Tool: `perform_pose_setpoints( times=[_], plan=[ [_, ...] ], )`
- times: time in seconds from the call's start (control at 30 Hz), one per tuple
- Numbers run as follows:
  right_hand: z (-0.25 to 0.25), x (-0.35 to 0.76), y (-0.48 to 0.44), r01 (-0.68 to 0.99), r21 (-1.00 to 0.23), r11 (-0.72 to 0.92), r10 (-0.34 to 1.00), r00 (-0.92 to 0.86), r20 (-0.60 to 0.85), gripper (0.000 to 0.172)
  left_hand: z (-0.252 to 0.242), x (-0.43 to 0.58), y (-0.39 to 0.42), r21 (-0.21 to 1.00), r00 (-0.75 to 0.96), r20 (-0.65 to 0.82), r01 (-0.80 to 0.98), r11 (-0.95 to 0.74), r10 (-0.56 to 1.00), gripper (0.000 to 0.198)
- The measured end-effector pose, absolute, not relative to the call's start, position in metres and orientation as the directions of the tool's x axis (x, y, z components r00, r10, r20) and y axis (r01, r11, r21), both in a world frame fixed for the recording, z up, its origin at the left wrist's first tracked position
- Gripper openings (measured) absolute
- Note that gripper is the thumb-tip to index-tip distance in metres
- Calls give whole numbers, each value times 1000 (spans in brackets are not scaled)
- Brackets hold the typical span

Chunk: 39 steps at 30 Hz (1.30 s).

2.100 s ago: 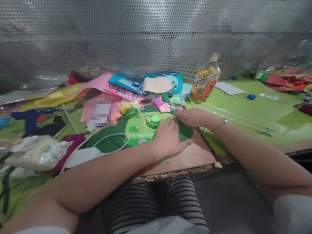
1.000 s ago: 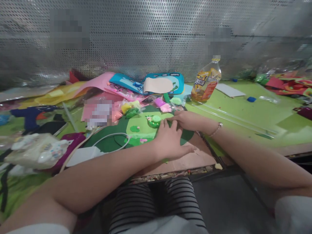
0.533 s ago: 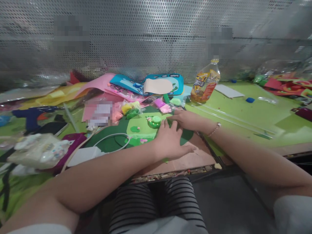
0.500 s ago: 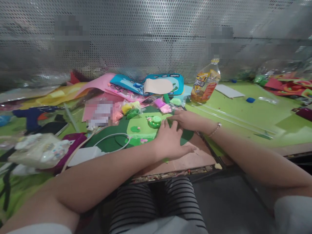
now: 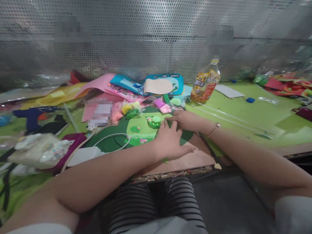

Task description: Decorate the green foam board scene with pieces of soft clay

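My left hand [image 5: 169, 138] lies palm down with its fingers spread over a dark green round sheet [image 5: 110, 130] and the brown board under it. My right hand [image 5: 188, 121] reaches in from the right, its visible fingers stretched toward the left hand's fingertips; part of it is hidden behind that hand. Just left of both hands' fingertips sits a green clay figure [image 5: 154, 122] with a coiled light green top, on a light green patch [image 5: 133, 125]. A small clay lily pad [image 5: 135, 129] and a pink clay flower [image 5: 143, 141] lie nearer me.
Bagged coloured clay [image 5: 131, 109] lies behind the sheet. A clear bottle [image 5: 206, 83] holding wrappers stands back right, near long clear sticks [image 5: 234, 118]. A white charger [image 5: 85, 155] with a looped cable and a cream pouch [image 5: 41, 151] lie left. A perforated metal panel [image 5: 156, 39] rises behind.
Nearly everything stays as it was. The fingers of both hands have shifted only very slightly beside the green clay figure.
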State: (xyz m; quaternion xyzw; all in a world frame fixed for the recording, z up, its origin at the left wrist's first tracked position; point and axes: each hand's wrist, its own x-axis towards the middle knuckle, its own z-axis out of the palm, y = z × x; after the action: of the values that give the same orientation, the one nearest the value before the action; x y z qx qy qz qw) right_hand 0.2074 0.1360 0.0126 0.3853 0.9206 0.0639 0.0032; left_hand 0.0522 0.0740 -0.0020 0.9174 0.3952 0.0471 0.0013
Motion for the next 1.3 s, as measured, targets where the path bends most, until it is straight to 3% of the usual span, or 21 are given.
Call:
perform_pose_setpoints(
  times=[0.13,0.33,0.57,0.73,0.9,1.13,1.23,1.3],
  plan=[
    [16,205,134,730,90,678,734,-679,-22,39,-2,52,74,28,683,80,727,-686,727,97],
    [13,206,131,743,174,646,751,-660,32,41,-2,52,75,34,690,68,721,-692,721,98],
    [16,206,130,689,137,712,700,-711,-64,37,-2,51,79,38,735,63,674,-737,675,96],
    [15,208,129,721,197,664,738,-675,-19,40,-2,50,79,40,725,65,684,-728,685,93],
    [18,206,127,718,131,684,727,-686,-36,38,2,50,80,40,732,50,678,-734,679,94],
    [20,203,125,728,121,675,734,-679,-9,40,9,60,45,-141,683,63,728,-671,727,84],
    [21,201,121,722,134,678,733,-677,-64,44,11,63,21,-119,763,45,645,-755,645,79],
    [22,200,120,724,156,672,739,-669,-79,46,9,63,12,-74,779,30,626,-776,626,85]
  ],
)
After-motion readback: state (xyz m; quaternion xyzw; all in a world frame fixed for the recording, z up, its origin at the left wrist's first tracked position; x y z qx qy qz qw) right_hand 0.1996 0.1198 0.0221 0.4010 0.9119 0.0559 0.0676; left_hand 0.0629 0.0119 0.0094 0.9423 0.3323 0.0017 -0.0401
